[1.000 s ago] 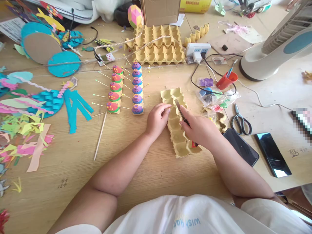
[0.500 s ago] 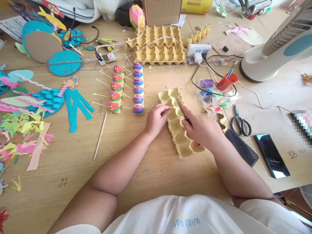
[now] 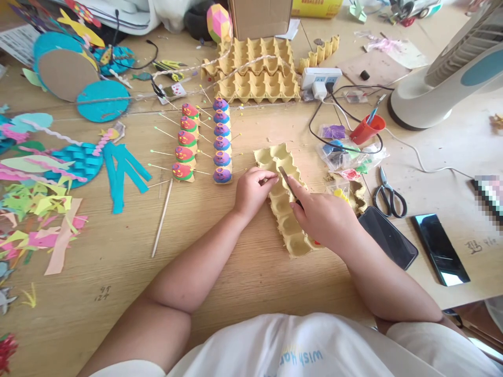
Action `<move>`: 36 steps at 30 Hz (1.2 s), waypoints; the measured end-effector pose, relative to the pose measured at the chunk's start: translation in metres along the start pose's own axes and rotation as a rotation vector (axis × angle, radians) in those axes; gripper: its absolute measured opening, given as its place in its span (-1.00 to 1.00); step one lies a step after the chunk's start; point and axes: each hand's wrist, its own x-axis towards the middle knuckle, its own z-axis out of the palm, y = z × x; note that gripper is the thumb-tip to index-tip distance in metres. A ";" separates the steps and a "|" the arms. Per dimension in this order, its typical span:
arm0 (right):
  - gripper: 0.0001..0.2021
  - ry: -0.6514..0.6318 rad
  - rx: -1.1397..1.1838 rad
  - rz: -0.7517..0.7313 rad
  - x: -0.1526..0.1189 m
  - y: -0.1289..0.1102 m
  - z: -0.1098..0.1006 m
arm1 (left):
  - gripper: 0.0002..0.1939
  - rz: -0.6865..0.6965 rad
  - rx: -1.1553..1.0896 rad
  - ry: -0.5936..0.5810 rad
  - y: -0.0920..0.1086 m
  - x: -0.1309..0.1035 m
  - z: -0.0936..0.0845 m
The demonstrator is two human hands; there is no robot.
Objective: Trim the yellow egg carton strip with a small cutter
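Observation:
A yellow strip of egg carton (image 3: 275, 157) lies on the wooden table in front of me. My left hand (image 3: 251, 191) pinches its left edge and holds it down. My right hand (image 3: 324, 217) grips a utility knife (image 3: 286, 180) with a red end, its blade resting in the carton just right of my left fingers. Two rows of painted egg-cup figures (image 3: 204, 141) with pins stuck in them stand a little to the left of my left hand.
Stacked egg trays (image 3: 255, 70) and a cardboard box (image 3: 259, 18) sit at the back. Right of the carton are scissors (image 3: 387, 193), two phones (image 3: 412, 243), a red cup (image 3: 365, 128), a power strip (image 3: 320, 78) and a fan (image 3: 451, 68). Paper cut-outs (image 3: 51, 173) cover the left side.
The knife blade has slid left and toward me along the carton. My left hand shifted slightly up with the carton's edge; the carton turned a little.

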 end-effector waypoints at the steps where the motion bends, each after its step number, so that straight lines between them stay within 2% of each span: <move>1: -0.38 -0.006 -0.003 0.001 0.000 -0.001 0.000 | -0.94 0.002 -0.001 0.004 0.000 0.000 0.000; 11: -0.39 -0.015 -0.055 0.033 -0.002 -0.013 0.002 | -0.97 0.002 0.002 0.005 -0.001 0.001 0.001; 19: -0.40 -0.002 -0.028 0.033 -0.001 -0.015 0.001 | -0.96 0.001 0.031 -0.002 -0.002 0.001 0.001; 25: -0.36 -0.060 -0.030 0.029 -0.004 -0.018 -0.001 | -0.96 -0.001 0.044 -0.009 -0.003 0.001 0.001; 36: -0.35 -0.046 -0.015 0.035 -0.001 -0.015 -0.002 | -0.96 -0.004 0.028 -0.020 -0.001 0.002 0.000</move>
